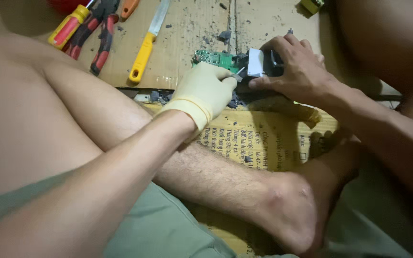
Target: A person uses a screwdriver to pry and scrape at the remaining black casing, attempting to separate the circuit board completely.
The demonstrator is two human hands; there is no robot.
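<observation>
My left hand (204, 91) wears a pale yellow glove and is closed around a small metal-tipped tool (238, 72). The tip touches the edge of a green circuit board (213, 58) lying on cardboard. My bare right hand (295, 71) grips a black and white block (255, 62) at the board's right end and presses it down. Both hands meet over the board. The tool's handle is hidden inside the glove.
A yellow-handled knife (144, 52), red and black pliers (102, 36), a yellow and red screwdriver (69, 26) and an orange handle (129, 7) lie at the far left. Dark crumbs (224, 34) litter the cardboard (264, 138). My crossed bare leg (225, 177) lies below the hands.
</observation>
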